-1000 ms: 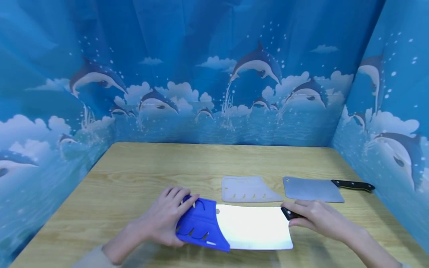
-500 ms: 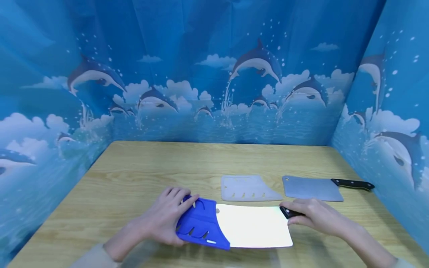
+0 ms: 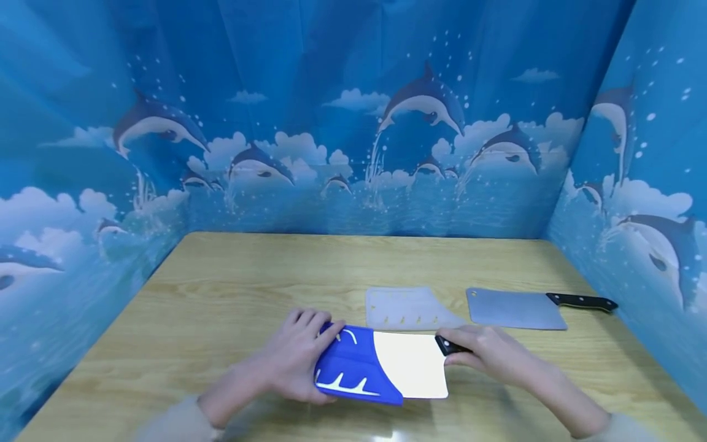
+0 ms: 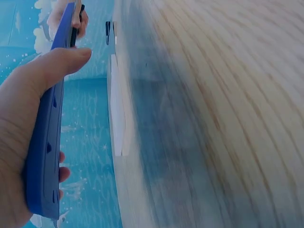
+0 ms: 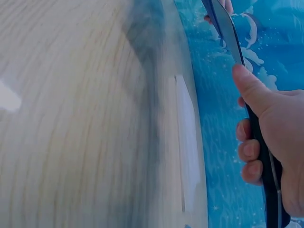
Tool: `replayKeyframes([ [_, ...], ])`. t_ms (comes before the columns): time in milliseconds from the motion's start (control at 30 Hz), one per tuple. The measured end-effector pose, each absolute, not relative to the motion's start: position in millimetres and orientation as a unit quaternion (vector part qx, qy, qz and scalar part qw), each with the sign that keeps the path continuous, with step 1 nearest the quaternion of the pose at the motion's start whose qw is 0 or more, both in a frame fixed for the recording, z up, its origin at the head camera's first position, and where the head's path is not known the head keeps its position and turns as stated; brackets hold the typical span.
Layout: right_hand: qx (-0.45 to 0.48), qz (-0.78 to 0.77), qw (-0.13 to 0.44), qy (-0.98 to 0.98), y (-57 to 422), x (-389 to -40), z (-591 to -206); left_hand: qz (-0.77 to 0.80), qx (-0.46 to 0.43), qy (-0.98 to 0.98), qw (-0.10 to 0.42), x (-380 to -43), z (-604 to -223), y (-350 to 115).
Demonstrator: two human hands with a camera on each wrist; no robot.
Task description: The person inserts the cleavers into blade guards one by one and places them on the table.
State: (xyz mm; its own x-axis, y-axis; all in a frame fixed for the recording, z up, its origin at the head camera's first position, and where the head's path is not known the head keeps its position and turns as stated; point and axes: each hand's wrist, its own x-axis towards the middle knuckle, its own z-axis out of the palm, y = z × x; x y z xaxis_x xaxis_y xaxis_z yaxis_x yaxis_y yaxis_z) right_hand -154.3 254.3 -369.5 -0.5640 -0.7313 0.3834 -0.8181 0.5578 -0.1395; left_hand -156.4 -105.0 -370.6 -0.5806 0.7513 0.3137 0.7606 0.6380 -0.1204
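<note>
My left hand (image 3: pixel 301 356) grips a blue blade cover (image 3: pixel 359 365) with slots along its lower side, thumb on one face and fingers on the other, as the left wrist view shows. A cleaver (image 3: pixel 414 365) with a bright blade and black handle sits partly inside the cover; the far part of its blade is hidden there. My right hand (image 3: pixel 486 350) holds the cleaver by its handle (image 5: pixel 268 175), fingers curled round it and thumb toward the blade. Both hands hold the cover and cleaver above the wooden table (image 3: pixel 248 270).
Behind the cleaver lies a translucent white blade cover (image 3: pixel 405 309) flat on the table. A second cleaver (image 3: pixel 516 309) with a black handle rests to its right, near the table's right edge. Blue dolphin-print curtains (image 3: pixel 353 123) enclose the back and sides.
The cleaver has slid left, deeper into the blue cover, so less blade shows. My left hand and the cover have shifted slightly right, and the right hand has moved left.
</note>
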Motion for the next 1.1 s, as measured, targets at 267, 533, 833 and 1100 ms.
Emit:
replayKeyframes([
  [267, 0.451, 0.141, 0.173, -0.864, 227, -159, -381, 0.003, -0.420, -0.890, 0.179, -153, -379, -78],
  [533, 0.445, 0.152, 0.172, -0.865, 227, -161, -381, 0.004, -0.400, -0.896, 0.192, -149, -378, -68],
  [833, 0.436, 0.144, 0.171, -0.872, 228, -157, -375, 0.011, -0.400, -0.894, 0.204, -150, -376, -67],
  [1100, 0.423, 0.141, 0.165, -0.880, 228, -152, -377, 0.000, -0.401, -0.893, 0.205, -147, -378, -68],
])
